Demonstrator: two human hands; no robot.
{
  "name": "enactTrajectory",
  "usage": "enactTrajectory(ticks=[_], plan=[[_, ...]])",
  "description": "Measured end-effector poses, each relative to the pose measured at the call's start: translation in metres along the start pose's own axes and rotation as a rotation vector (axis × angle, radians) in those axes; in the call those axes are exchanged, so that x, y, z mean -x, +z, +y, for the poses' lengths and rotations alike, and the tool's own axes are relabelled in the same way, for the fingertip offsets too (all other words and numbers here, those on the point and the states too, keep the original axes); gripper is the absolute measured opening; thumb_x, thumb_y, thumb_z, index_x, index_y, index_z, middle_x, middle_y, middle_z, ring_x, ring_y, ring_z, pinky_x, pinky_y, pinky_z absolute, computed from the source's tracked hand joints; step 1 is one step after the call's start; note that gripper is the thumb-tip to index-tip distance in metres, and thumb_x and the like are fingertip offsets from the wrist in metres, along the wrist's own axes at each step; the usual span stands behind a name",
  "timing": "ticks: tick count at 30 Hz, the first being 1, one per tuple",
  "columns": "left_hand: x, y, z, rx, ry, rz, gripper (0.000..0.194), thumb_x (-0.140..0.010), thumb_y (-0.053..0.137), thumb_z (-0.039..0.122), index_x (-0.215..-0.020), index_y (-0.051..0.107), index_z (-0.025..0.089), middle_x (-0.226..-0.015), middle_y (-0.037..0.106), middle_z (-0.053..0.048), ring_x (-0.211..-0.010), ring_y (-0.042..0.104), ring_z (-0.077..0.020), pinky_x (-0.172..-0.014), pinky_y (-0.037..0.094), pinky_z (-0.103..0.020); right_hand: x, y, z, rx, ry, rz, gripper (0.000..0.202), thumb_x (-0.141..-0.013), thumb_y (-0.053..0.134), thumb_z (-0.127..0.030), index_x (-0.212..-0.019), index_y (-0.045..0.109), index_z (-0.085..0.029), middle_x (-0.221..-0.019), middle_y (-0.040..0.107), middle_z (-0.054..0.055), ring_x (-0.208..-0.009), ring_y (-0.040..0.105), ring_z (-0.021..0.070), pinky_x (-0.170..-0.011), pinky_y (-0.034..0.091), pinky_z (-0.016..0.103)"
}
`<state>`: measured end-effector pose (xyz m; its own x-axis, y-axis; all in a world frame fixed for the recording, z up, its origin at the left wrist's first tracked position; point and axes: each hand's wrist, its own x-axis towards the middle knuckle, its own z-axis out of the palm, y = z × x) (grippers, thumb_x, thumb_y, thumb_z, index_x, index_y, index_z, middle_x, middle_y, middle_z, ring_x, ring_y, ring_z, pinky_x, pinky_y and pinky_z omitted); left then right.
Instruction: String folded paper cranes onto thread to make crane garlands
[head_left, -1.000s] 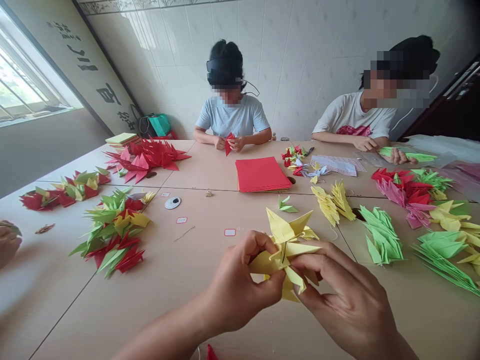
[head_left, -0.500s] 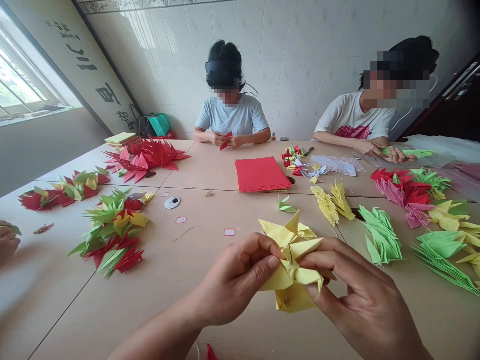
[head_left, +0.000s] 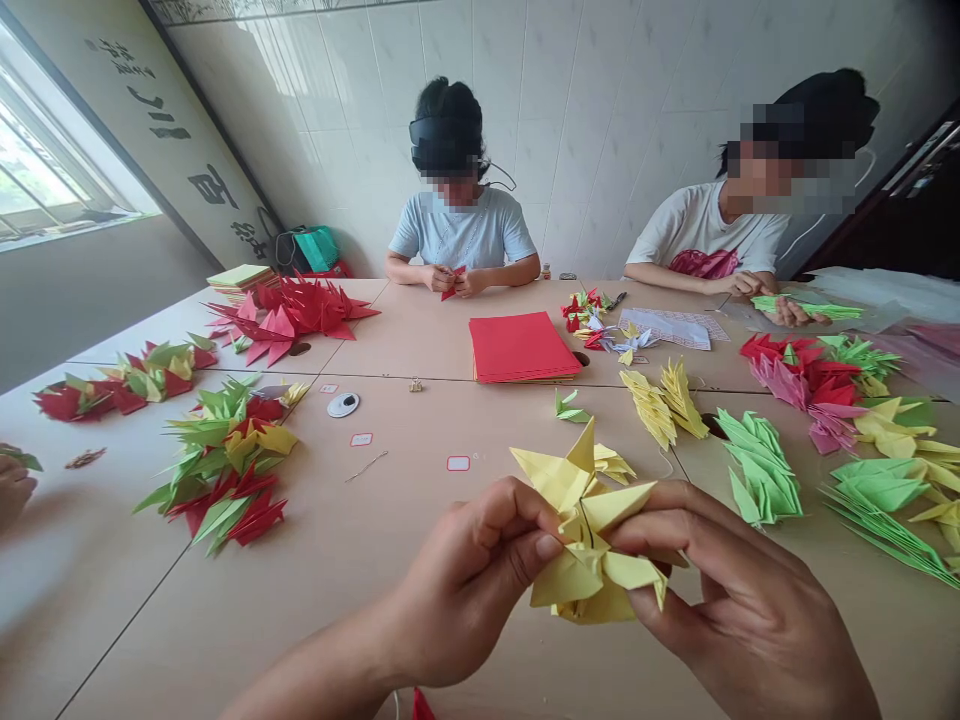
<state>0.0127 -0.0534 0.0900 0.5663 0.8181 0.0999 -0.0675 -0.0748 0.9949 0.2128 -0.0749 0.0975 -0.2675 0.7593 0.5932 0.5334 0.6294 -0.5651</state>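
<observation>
Above the near middle of the table, my left hand (head_left: 487,570) and my right hand (head_left: 735,580) hold a cluster of yellow origami cranes (head_left: 574,575) between them. The left thumb and forefinger pinch the cluster's left side. The right fingers and thumb wrap its right side, with folded points sticking out above and below. A thin dark line shows at the middle of the paper; I cannot tell what it is. Just behind it lie another yellow folded piece (head_left: 613,463) and a small green folded piece (head_left: 571,407).
To the right lie green folded pieces (head_left: 761,465) and yellow ones (head_left: 660,405). A red paper stack (head_left: 521,347) sits mid-table. Multicoloured folded bunches (head_left: 225,450) and a red bunch (head_left: 300,315) are at left. Two people (head_left: 461,230) work across the table; another person's hand (head_left: 13,485) shows at left.
The yellow cluster has turned slightly and its gap has opened wider at the middle. My right hand has shifted a little to the right. The person at far right has raised one hand slightly.
</observation>
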Motion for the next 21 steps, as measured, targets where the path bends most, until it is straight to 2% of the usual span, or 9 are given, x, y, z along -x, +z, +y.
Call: enactTrajectory(ticks=[3,6,8,10,12,14,17,21], plan=[[-0.001,0.005,0.002,0.142,0.007,0.027,0.017,-0.096,0.047,0.032,-0.087,0.049,0.017,-0.073,0.048,0.002,-0.063,0.04,-0.0077,-0.057,0.035,-0.018,0.003,0.003,0.002,0.0,0.006,0.05,0.011,-0.086,0.057,-0.015,-0.094,0.059,-0.023,-0.098,0.062,0.001,-0.084,0.062,0.0108,-0.059,0.051,0.017],[-0.002,0.011,0.003,0.293,0.03,0.074,0.014,-0.096,0.048,0.029,-0.088,0.047,0.018,-0.07,0.045,0.004,-0.06,0.038,-0.0055,-0.055,0.034,-0.014,0.007,0.006,-0.001,0.013,-0.014,0.221,0.017,-0.084,0.058,-0.009,-0.097,0.059,-0.02,-0.103,0.058,0.004,-0.093,0.059,0.0132,-0.07,0.05,0.021],[-0.002,0.015,0.002,0.345,0.038,0.1,0.012,-0.095,0.05,0.028,-0.088,0.046,0.018,-0.069,0.046,0.004,-0.059,0.039,-0.0048,-0.055,0.035,-0.013,0.008,0.009,-0.005,0.096,-0.093,0.298,0.014,-0.083,0.059,-0.008,-0.094,0.059,-0.018,-0.099,0.055,0.005,-0.09,0.058,0.0128,-0.071,0.049,0.023],[-0.002,0.016,0.002,0.367,0.065,0.113,0.011,-0.095,0.051,0.025,-0.088,0.045,0.019,-0.069,0.048,0.004,-0.059,0.04,-0.0044,-0.054,0.036,-0.012,0.008,0.013,-0.009,0.217,-0.183,0.286,0.01,-0.085,0.06,-0.01,-0.092,0.06,-0.017,-0.094,0.054,0.003,-0.08,0.057,0.0099,-0.067,0.048,0.022],[-0.001,0.016,0.001,0.363,0.099,0.127,0.011,-0.095,0.051,0.022,-0.086,0.045,0.018,-0.067,0.047,0.005,-0.058,0.041,-0.0039,-0.054,0.036,-0.011,0.008,0.017,-0.012,0.309,-0.222,0.264,0.009,-0.086,0.061,-0.012,-0.093,0.063,-0.018,-0.092,0.055,0.002,-0.075,0.056,0.008,-0.065,0.046,0.022],[-0.001,0.016,0.001,0.331,0.131,0.146,0.012,-0.094,0.051,0.02,-0.083,0.046,0.018,-0.067,0.047,0.005,-0.058,0.041,-0.0037,-0.055,0.037,-0.011,0.009,0.021,-0.013,0.353,-0.196,0.293,0.011,-0.086,0.063,-0.012,-0.095,0.065,-0.018,-0.092,0.057,0.001,-0.076,0.057,0.0076,-0.069,0.046,0.022],[0.002,0.015,0.001,0.224,0.187,0.184,0.012,-0.094,0.052,0.019,-0.082,0.048,0.018,-0.07,0.048,0.004,-0.061,0.042,-0.0046,-0.057,0.038,-0.012,0.01,0.025,-0.015,0.351,-0.133,0.346,0.014,-0.085,0.065,-0.009,-0.095,0.066,-0.018,-0.091,0.06,0.0,-0.078,0.058,0.0072,-0.072,0.046,0.021],[0.005,0.014,-0.003,0.09,0.247,0.195,0.01,-0.094,0.051,0.018,-0.084,0.049,0.019,-0.071,0.05,0.004,-0.063,0.044,-0.0057,-0.058,0.04,-0.014,0.011,0.024,-0.016,0.354,-0.118,0.342,0.013,-0.087,0.062,-0.01,-0.096,0.066,-0.018,-0.092,0.06,0.0,-0.078,0.059,0.0067,-0.07,0.047,0.019]])
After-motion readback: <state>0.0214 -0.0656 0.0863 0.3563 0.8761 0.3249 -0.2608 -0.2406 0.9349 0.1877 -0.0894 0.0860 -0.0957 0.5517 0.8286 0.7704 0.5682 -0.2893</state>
